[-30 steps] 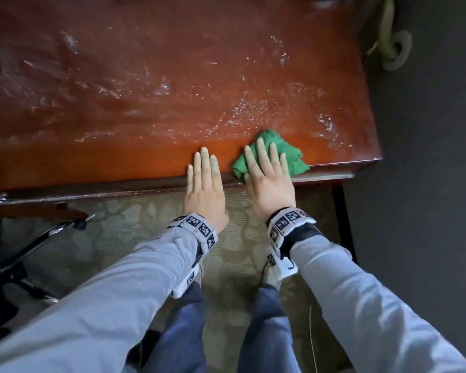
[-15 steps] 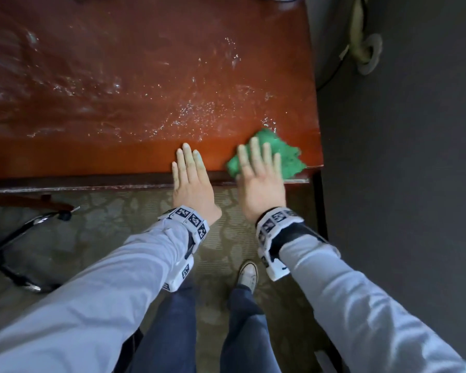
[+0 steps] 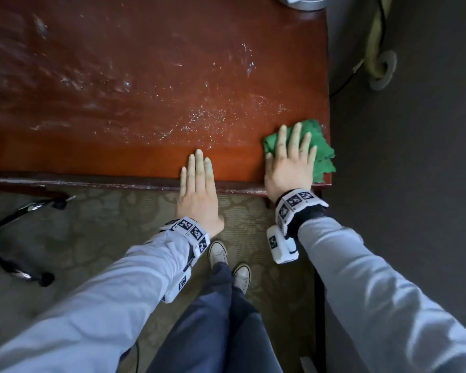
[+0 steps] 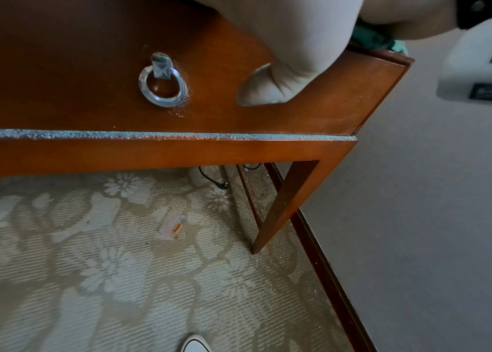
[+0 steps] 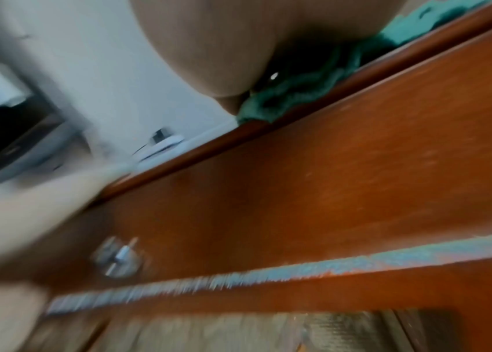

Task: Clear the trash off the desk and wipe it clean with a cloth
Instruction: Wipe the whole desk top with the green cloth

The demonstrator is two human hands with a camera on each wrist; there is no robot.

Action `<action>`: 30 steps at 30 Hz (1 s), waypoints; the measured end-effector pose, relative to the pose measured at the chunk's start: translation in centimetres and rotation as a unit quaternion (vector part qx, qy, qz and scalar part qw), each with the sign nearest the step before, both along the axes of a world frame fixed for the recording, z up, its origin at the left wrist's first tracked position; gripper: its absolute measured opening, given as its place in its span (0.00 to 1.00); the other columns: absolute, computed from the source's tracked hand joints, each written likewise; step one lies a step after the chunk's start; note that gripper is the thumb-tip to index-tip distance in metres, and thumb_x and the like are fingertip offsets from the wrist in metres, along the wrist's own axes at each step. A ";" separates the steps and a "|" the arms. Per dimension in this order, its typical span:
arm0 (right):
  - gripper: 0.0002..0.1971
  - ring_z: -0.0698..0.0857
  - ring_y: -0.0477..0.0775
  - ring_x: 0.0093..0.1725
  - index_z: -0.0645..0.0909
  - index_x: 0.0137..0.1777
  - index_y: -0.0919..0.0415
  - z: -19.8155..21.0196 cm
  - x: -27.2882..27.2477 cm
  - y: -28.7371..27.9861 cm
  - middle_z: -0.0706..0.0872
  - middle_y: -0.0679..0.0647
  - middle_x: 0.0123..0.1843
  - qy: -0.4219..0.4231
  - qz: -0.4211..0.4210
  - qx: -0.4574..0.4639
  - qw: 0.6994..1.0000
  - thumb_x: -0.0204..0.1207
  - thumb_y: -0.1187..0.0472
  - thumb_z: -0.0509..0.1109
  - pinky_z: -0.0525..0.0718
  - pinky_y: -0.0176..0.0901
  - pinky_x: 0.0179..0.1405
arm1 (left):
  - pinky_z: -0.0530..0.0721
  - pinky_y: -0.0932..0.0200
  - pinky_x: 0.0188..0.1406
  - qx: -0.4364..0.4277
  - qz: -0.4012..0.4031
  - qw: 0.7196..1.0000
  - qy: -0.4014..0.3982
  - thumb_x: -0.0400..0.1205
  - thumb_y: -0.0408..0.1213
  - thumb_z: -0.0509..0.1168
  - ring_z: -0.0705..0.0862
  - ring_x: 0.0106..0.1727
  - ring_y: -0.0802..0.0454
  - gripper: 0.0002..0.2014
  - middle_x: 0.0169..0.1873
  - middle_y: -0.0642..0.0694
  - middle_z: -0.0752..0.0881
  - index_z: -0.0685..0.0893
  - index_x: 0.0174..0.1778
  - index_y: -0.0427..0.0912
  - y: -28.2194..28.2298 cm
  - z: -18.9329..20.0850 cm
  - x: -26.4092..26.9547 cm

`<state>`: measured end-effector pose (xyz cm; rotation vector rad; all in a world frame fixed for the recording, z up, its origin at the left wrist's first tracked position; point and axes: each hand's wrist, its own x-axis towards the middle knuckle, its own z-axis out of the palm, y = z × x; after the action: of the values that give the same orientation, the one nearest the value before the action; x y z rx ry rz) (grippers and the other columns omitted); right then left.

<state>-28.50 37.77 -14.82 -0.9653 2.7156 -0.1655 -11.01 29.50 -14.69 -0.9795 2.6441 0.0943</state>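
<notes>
Green cloth [image 3: 324, 149] at the near right corner of the desk [image 3: 145, 76], pressed flat under the right hand [image 3: 289, 168], fingers straight and spread; left hand [image 3: 198, 192] flat on the near edge, fingers straight and together, holding nothing; from the left wrist, ring pull [image 4: 162, 83] on the drawer front, thumb beside it; from the right wrist, blurred, cloth [image 5: 298, 95] bunched under the palm.

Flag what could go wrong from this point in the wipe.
The green cloth already overhangs the desk's right corner under the flat right hand; one more stroke may drop it or sweep wet specks onto the floor. The left hand rests only its fingers on the front edge, so leaning on it could slip.
</notes>
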 end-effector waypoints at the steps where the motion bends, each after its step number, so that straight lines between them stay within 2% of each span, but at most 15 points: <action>1: 0.33 0.43 0.67 0.86 0.42 0.88 0.57 0.1 1.5 -0.7 0.41 0.61 0.88 -0.002 0.060 0.005 0.998 0.87 0.49 0.48 0.41 0.62 0.84 | 0.42 0.41 0.85 0.001 -0.002 1.000 0.000 0.67 0.48 0.74 0.30 0.84 0.37 0.64 0.82 0.32 0.28 0.34 0.84 0.29 -0.1 0.0 0.0; 3: 0.33 0.41 0.65 0.86 0.41 0.87 0.55 0.3 3.7 -1.4 0.39 0.59 0.88 -0.013 0.188 0.016 0.982 0.87 0.48 0.47 0.41 0.61 0.85 | 0.41 0.40 0.85 0.007 -0.007 1.000 0.003 0.66 0.48 0.75 0.30 0.85 0.37 0.64 0.82 0.31 0.29 0.34 0.84 0.29 -0.2 0.1 -0.1; 5: 0.32 0.38 0.62 0.86 0.37 0.87 0.52 0.4 3.1 -1.2 0.36 0.56 0.88 -0.022 0.256 0.032 0.966 0.87 0.47 0.46 0.40 0.59 0.85 | 0.40 0.41 0.85 0.015 -0.008 1.000 0.009 0.67 0.48 0.75 0.30 0.85 0.37 0.65 0.82 0.31 0.29 0.34 0.84 0.29 -0.3 0.2 0.0; 7: 0.32 0.37 0.60 0.86 0.36 0.87 0.50 0.3 0.4 -0.4 0.34 0.55 0.87 -0.013 0.233 0.041 0.971 0.88 0.47 0.46 0.41 0.58 0.85 | 0.40 0.40 0.85 0.027 -0.008 1.000 0.012 0.68 0.48 0.75 0.30 0.84 0.37 0.64 0.82 0.32 0.28 0.34 0.84 0.29 -0.4 0.3 0.0; 10: 0.32 0.41 0.63 0.86 0.39 0.87 0.51 0.3 -4.8 0.7 0.37 0.57 0.88 -0.017 0.080 0.024 0.996 0.87 0.48 0.48 0.43 0.61 0.85 | 0.41 0.40 0.85 0.038 -0.014 0.999 0.014 0.70 0.47 0.72 0.29 0.84 0.37 0.61 0.82 0.32 0.27 0.33 0.84 0.29 -0.7 0.5 -0.1; 13: 0.33 0.43 0.66 0.86 0.41 0.87 0.53 0.2 -6.2 0.2 0.40 0.59 0.88 -0.019 0.004 0.019 1.000 0.87 0.48 0.48 0.44 0.63 0.84 | 0.42 0.40 0.85 0.042 -0.022 0.999 0.014 0.71 0.48 0.71 0.28 0.84 0.38 0.61 0.81 0.33 0.26 0.32 0.83 0.29 -0.9 0.6 -0.3; 15: 0.34 0.42 0.67 0.86 0.39 0.87 0.55 0.4 -4.5 -0.5 0.39 0.60 0.88 -0.021 0.018 0.029 0.999 0.87 0.48 0.48 0.42 0.64 0.84 | 0.42 0.39 0.85 0.042 -0.021 0.999 0.014 0.70 0.49 0.72 0.28 0.84 0.37 0.62 0.81 0.32 0.26 0.33 0.83 0.29 -0.9 0.6 -0.5; 18: 0.35 0.36 0.64 0.85 0.33 0.86 0.54 1.0 -0.5 -0.2 0.33 0.58 0.87 -0.034 0.147 0.054 0.987 0.87 0.46 0.46 0.39 0.61 0.84 | 0.44 0.38 0.85 0.044 -0.021 0.999 0.009 0.68 0.51 0.73 0.29 0.84 0.37 0.63 0.82 0.31 0.28 0.35 0.84 0.28 -0.9 0.9 -1.0; 20: 0.35 0.33 0.61 0.85 0.32 0.86 0.53 1.1 0.4 0.7 0.31 0.57 0.86 -0.042 0.192 0.058 0.979 0.87 0.45 0.46 0.36 0.58 0.84 | 0.44 0.39 0.86 0.049 -0.029 0.998 0.013 0.67 0.52 0.73 0.30 0.85 0.37 0.64 0.82 0.32 0.28 0.35 0.84 0.28 -1.1 1.0 -1.7; 23: 0.35 0.35 0.61 0.86 0.33 0.86 0.52 0.7 -3.0 0.1 0.32 0.57 0.87 -0.041 0.186 0.049 0.980 0.87 0.44 0.46 0.37 0.57 0.84 | 0.46 0.40 0.86 0.066 -0.062 0.996 0.021 0.67 0.51 0.73 0.31 0.85 0.39 0.63 0.83 0.33 0.28 0.36 0.84 0.29 -1.1 1.3 -3.0; 27: 0.35 0.39 0.64 0.86 0.36 0.87 0.54 0.2 -10.5 -4.1 0.35 0.59 0.87 -0.038 0.143 0.039 0.988 0.87 0.44 0.47 0.40 0.60 0.85 | 0.48 0.41 0.86 0.057 -0.110 0.992 0.025 0.67 0.54 0.72 0.33 0.86 0.40 0.63 0.84 0.34 0.31 0.38 0.85 0.30 -0.5 1.5 -6.6; 30: 0.36 0.38 0.64 0.86 0.36 0.87 0.56 0.5 -11.0 -3.9 0.35 0.60 0.87 -0.057 0.138 0.033 0.988 0.87 0.45 0.48 0.39 0.61 0.84 | 0.47 0.40 0.86 0.054 -0.089 0.994 0.030 0.66 0.55 0.72 0.34 0.86 0.41 0.63 0.84 0.34 0.33 0.41 0.85 0.30 0.5 1.5 -9.4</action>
<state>-39.52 33.89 -14.32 -1.2561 2.4378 -0.0745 -20.44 29.97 -13.21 -0.7134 2.7352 0.2270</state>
